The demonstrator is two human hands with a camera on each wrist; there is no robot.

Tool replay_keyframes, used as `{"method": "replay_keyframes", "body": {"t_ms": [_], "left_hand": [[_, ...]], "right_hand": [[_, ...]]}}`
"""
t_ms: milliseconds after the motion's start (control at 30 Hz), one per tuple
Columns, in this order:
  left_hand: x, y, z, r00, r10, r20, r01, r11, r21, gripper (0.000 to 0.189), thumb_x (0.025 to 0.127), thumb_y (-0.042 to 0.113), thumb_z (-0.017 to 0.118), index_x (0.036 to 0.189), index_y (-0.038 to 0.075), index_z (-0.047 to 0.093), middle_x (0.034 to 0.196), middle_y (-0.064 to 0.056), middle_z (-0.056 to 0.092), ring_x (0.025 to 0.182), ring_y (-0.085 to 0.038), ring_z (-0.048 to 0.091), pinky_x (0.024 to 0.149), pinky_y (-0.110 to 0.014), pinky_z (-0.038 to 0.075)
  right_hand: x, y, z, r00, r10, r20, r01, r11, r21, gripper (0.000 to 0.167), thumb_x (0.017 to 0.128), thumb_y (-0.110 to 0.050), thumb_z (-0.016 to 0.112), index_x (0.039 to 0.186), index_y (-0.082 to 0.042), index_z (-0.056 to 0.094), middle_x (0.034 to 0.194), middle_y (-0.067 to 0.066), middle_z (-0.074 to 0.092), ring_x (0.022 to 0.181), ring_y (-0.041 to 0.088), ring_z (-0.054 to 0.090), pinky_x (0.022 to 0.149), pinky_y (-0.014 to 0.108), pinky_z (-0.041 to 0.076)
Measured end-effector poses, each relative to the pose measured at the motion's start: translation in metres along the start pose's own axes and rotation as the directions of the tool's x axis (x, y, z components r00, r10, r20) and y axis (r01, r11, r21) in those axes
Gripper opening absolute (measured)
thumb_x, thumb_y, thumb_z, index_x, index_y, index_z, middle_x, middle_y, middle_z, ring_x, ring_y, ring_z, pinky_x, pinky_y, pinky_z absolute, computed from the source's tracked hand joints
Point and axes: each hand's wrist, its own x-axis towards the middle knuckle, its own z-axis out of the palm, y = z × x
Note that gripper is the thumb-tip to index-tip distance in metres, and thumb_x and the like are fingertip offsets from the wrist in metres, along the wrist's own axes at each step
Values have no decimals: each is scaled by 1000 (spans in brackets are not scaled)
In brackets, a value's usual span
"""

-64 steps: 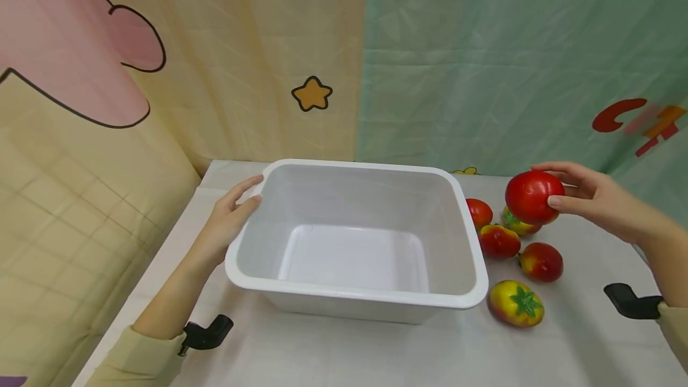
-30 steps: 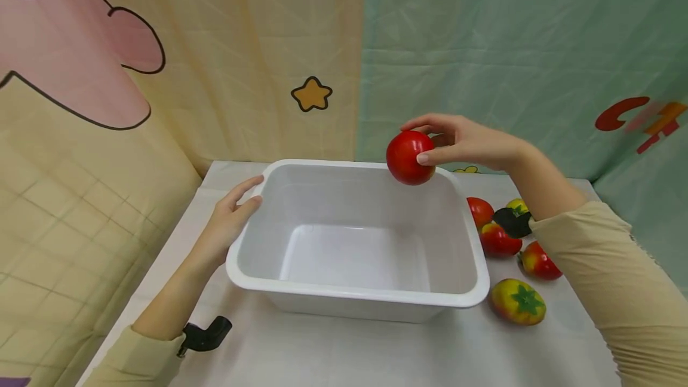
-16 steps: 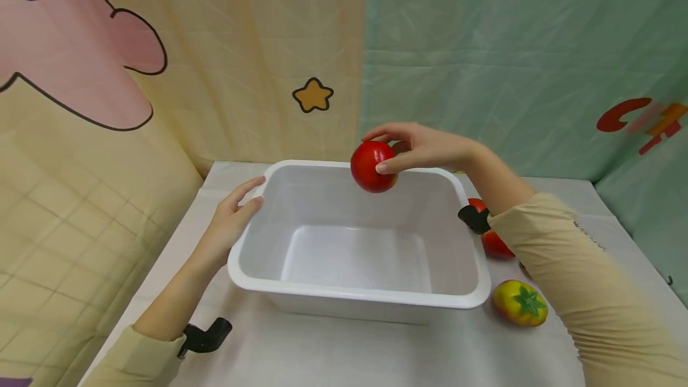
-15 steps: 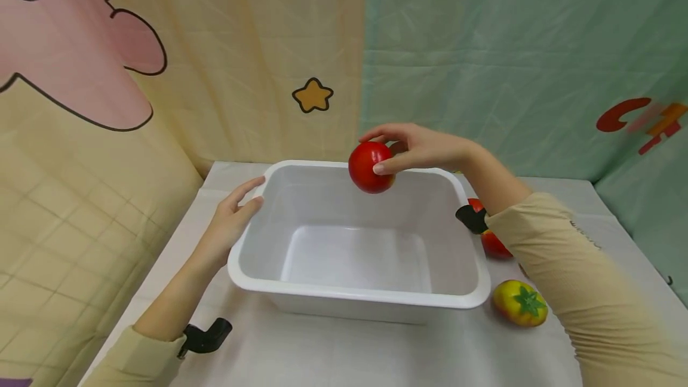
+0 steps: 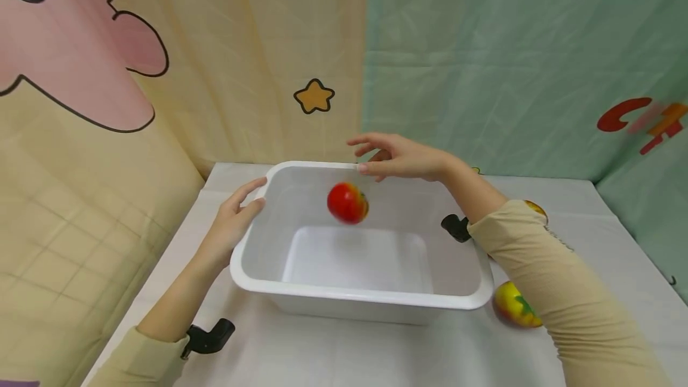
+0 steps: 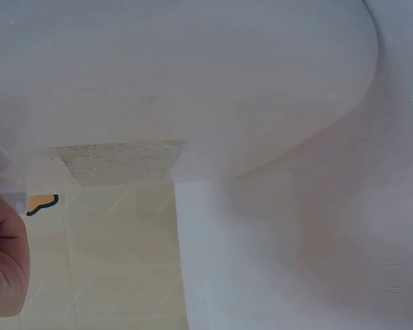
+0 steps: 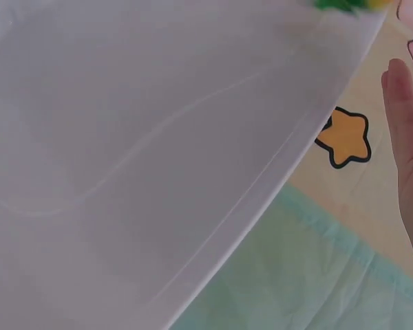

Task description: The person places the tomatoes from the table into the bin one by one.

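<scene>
A white plastic tub (image 5: 349,294) stands on the white-covered table. My left hand (image 5: 231,220) holds its left rim, thumb and index fingertip at the edge; curled fingers (image 6: 7,254) show beside the tub wall in the left wrist view. In the head view a red toy fruit (image 5: 345,202), yellowish at its stem end, is blurred in mid-air inside the tub, below the far rim. Its green leaf tip (image 7: 341,5) shows at the top of the right wrist view. Above the far rim hovers my right hand (image 5: 405,157), fingers loosely spread, holding nothing.
Right of the tub lies a yellow-red toy fruit (image 5: 516,304) with a green calyx, partly behind the right sleeve (image 5: 559,291). Another fruit (image 5: 536,209) peeks out beyond that sleeve. Printed curtains (image 5: 473,64) hang close behind the table.
My right hand has carried the red fruit left from the table's right side to over the tub and let go; the fruit has dropped below the hand. The left hand has stayed at the rim.
</scene>
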Motion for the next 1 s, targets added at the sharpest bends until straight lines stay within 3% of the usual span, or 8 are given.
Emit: {"method": "replay_keyframes", "body": {"t_ms": [233, 400, 533, 800, 1000], "left_hand": [[-1, -1, 0, 1000, -10, -3, 10, 1000, 11, 48, 98, 23, 47, 144, 17, 35, 112, -23, 57, 82, -18, 64, 66, -36, 55], [-3, 0, -2, 1000, -11, -9, 11, 1000, 24, 48, 98, 24, 46, 144, 18, 35, 116, -24, 55, 83, -16, 64, 67, -35, 54], [-3, -1, -2, 1000, -10, -2, 10, 1000, 7, 48, 98, 23, 46, 145, 17, 34, 116, -22, 56, 83, -16, 63, 67, -34, 54], [-1, -3, -1, 1000, 3, 8, -3, 1000, 8, 47, 99, 25, 45, 144, 17, 35, 118, -23, 54, 86, -21, 64, 70, -37, 55], [1, -2, -1, 1000, 12, 10, -12, 1000, 18, 47, 98, 26, 46, 144, 17, 35, 115, -25, 55, 85, -22, 64, 67, -37, 55]], "right_hand": [[-25, -8, -16, 998, -4, -64, 0, 998, -60, 52, 91, -23, 61, 139, -18, 41, 135, 6, 44, 108, 31, 55, 88, 41, 47], [-56, -10, -27, 992, -8, -126, -11, 989, -150, 48, 92, -23, 60, 137, -19, 44, 134, 2, 46, 110, 24, 54, 89, 39, 46], [-86, -7, -32, 984, 4, -176, -37, 982, -185, 46, 93, -19, 58, 136, -17, 45, 135, 1, 45, 117, 20, 49, 88, 30, 47], [-147, 15, -34, 961, 1, -278, -69, 970, -235, 46, 92, -8, 57, 136, -17, 45, 130, -3, 48, 112, 8, 50, 81, 24, 50], [-182, 35, -37, 928, 8, -372, -110, 961, -254, 47, 90, -2, 58, 135, -14, 46, 125, -6, 52, 108, 5, 52, 75, 23, 51]]}}
